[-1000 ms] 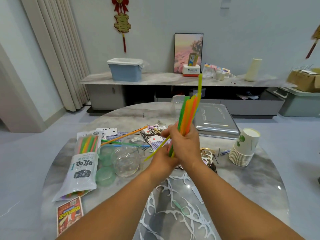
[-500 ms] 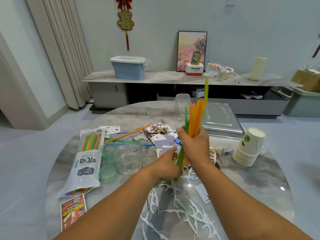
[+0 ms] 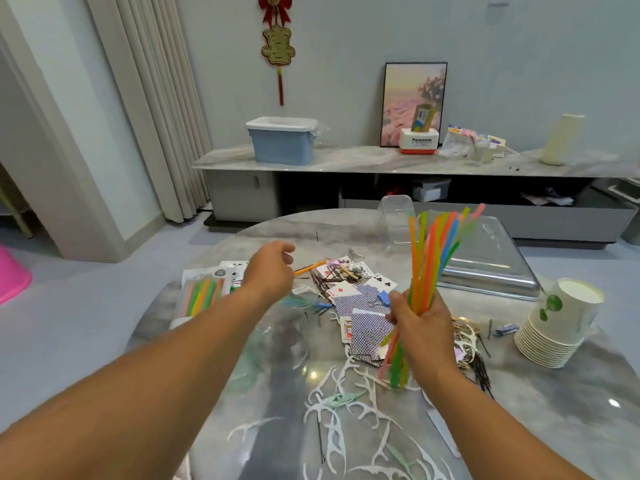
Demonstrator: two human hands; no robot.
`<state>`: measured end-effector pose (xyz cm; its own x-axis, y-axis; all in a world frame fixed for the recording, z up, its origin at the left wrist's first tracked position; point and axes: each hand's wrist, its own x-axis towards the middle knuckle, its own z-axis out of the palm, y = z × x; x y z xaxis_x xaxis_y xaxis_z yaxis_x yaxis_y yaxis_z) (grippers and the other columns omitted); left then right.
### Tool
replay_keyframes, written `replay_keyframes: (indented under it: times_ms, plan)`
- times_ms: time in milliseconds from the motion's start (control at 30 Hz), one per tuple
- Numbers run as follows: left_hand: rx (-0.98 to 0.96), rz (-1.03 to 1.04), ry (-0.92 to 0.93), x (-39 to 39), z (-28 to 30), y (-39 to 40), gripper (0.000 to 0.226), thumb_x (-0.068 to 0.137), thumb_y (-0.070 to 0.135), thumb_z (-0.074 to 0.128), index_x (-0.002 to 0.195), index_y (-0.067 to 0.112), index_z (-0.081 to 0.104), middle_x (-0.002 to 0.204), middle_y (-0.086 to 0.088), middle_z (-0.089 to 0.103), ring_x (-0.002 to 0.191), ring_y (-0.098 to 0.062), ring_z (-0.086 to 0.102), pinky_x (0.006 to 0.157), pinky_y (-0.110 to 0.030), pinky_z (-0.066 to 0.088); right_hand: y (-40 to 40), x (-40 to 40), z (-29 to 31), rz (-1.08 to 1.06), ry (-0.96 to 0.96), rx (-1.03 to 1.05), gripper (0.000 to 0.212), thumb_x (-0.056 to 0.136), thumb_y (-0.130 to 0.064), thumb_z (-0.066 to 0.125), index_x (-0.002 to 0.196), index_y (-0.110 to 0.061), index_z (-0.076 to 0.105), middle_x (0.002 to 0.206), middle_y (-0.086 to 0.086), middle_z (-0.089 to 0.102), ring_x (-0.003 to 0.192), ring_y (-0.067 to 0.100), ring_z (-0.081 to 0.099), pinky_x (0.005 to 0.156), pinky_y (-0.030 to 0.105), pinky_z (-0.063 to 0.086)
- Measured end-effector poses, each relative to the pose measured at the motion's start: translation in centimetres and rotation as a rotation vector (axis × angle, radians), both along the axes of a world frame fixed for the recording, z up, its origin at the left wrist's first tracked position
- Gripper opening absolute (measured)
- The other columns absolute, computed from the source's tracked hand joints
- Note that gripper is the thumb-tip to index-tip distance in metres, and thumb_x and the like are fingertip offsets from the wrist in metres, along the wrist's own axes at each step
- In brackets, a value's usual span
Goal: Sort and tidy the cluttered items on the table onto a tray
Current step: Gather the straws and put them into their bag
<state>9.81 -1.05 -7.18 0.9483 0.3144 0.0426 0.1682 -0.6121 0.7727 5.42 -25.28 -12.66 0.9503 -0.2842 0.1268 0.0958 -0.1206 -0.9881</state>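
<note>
Counter: round, marbled, cluttered across its middle. Tray: metal, at the far right of the counter, beyond the right hand and well apart from the left. Stack of paper cups: right edge, just beside the tray's near corner. Bundle of straws: multicoloured, held roughly upright with tops fanning toward the tray, lower ends hanging below the fist. Right hand: fingers closed around the bundle's lower part. Left hand: fingers loosely curled, empty, hovering above the counter. Loose orange straw: flat on the counter, long axis running from far-right to near-left, its near end passing under the left hand's fingers; the left hand is plainly the nearer one, so the pickup likely falls to it. Playing cards: scattered between the hands.
</note>
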Motion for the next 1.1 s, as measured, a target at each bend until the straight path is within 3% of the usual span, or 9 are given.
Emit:
replay_keyframes:
  times_ms: [133, 267, 367, 567, 700, 767, 867, 967, 1100]
  plan:
    - [0.376, -0.064, 0.275, 3.9, -1.0, 6.2, 0.054, 0.088, -0.002, 0.058, 0.140, 0.011, 0.054, 0.136, -0.012, 0.059, 0.124, -0.030, 0.056, 0.104, -0.038, 0.047, 0.7, 1.2, 0.2, -0.049, -0.027, 0.047, 0.015, 0.094, -0.033, 0.069, 0.087, -0.022, 0.061, 0.070, -0.004, 0.070, 0.060, 0.003, 0.066, 0.058, 0.027, 0.044]
    - [0.724, -0.322, 0.515, 6.5, -2.1, 6.8, 0.063, 0.078, 0.006, 0.078, 0.138, 0.010, 0.057, 0.133, -0.008, 0.061, 0.119, -0.027, 0.059, 0.099, -0.034, 0.050, 1.6, 2.6, -0.3, -0.063, -0.025, 0.047, 0.016, 0.094, -0.033, 0.069, 0.088, -0.019, 0.062, 0.068, -0.006, 0.070, 0.057, 0.002, 0.064, 0.056, 0.027, 0.045]
    - [0.901, -0.424, 0.604, 7.5, -3.0, 6.1, 0.056, 0.070, 0.015, 0.085, 0.122, 0.017, 0.065, 0.120, -0.006, 0.066, 0.106, -0.027, 0.065, 0.089, -0.036, 0.056, 2.0, 3.1, -0.5, -0.062, -0.017, 0.044, 0.017, 0.094, -0.036, 0.068, 0.090, -0.020, 0.063, 0.070, -0.006, 0.071, 0.059, 0.001, 0.066, 0.054, 0.026, 0.045]
    - [1.043, -0.535, 0.556, 8.6, -3.7, 5.0, 0.037, 0.073, 0.022, 0.078, 0.101, 0.023, 0.053, 0.105, -0.001, 0.062, 0.094, -0.024, 0.061, 0.073, -0.032, 0.047, 1.1, 3.4, -0.7, -0.085, -0.014, 0.062, 0.018, 0.094, -0.031, 0.069, 0.092, -0.013, 0.064, 0.071, -0.001, 0.070, 0.057, 0.002, 0.065, 0.045, 0.012, 0.043]
    - [1.045, -0.564, 0.551, 8.3, -3.9, 4.6, 0.021, 0.074, 0.021, 0.073, 0.080, 0.016, 0.054, 0.079, -0.001, 0.054, 0.078, -0.026, 0.055, 0.062, -0.030, 0.043, 0.7, 3.5, -0.6, -0.107, -0.007, 0.125, 0.018, 0.095, -0.028, 0.070, 0.094, -0.011, 0.063, 0.072, 0.005, 0.070, 0.059, 0.004, 0.067, 0.045, 0.010, 0.044]
    - [1.052, -0.582, 0.483, 8.1, -3.8, 4.4, 0.010, 0.084, 0.018, 0.064, 0.080, 0.013, 0.055, 0.086, -0.005, 0.056, 0.083, -0.029, 0.058, 0.070, -0.033, 0.046, 0.9, 3.5, -0.6, -0.104, -0.002, 0.128, 0.018, 0.095, -0.029, 0.070, 0.094, -0.012, 0.063, 0.071, 0.004, 0.070, 0.060, 0.005, 0.068, 0.045, 0.011, 0.044]
    - [1.042, -0.633, 0.436, 8.0, -2.6, 4.3, 0.014, 0.099, 0.018, 0.052, 0.105, 0.011, 0.061, 0.115, -0.010, 0.057, 0.102, -0.030, 0.058, 0.084, -0.035, 0.045, 1.0, 3.4, -0.5, -0.110, 0.003, 0.142, 0.017, 0.095, -0.028, 0.069, 0.093, -0.013, 0.063, 0.070, 0.005, 0.070, 0.057, 0.004, 0.066, 0.044, 0.010, 0.043]
    - [1.040, -0.627, 0.329, 8.4, -0.4, 4.4, 0.017, 0.104, 0.022, 0.050, 0.114, 0.012, 0.060, 0.104, -0.008, 0.060, 0.096, -0.028, 0.057, 0.080, -0.035, 0.043, 1.2, 3.3, -0.2, -0.107, 0.009, 0.162, 0.017, 0.095, -0.028, 0.069, 0.093, -0.012, 0.063, 0.069, 0.005, 0.069, 0.056, 0.004, 0.065, 0.046, 0.014, 0.045]
    - [1.034, -0.560, 0.107, 8.8, 2.8, 3.1, 0.012, 0.105, 0.026, 0.047, 0.103, 0.017, 0.056, 0.089, -0.001, 0.053, 0.080, -0.025, 0.048, 0.068, -0.032, 0.032, 1.7, 3.1, 0.5, -0.099, 0.005, 0.199, 0.015, 0.094, -0.028, 0.069, 0.091, -0.015, 0.063, 0.067, 0.002, 0.069, 0.059, 0.009, 0.067, 0.050, 0.019, 0.047]
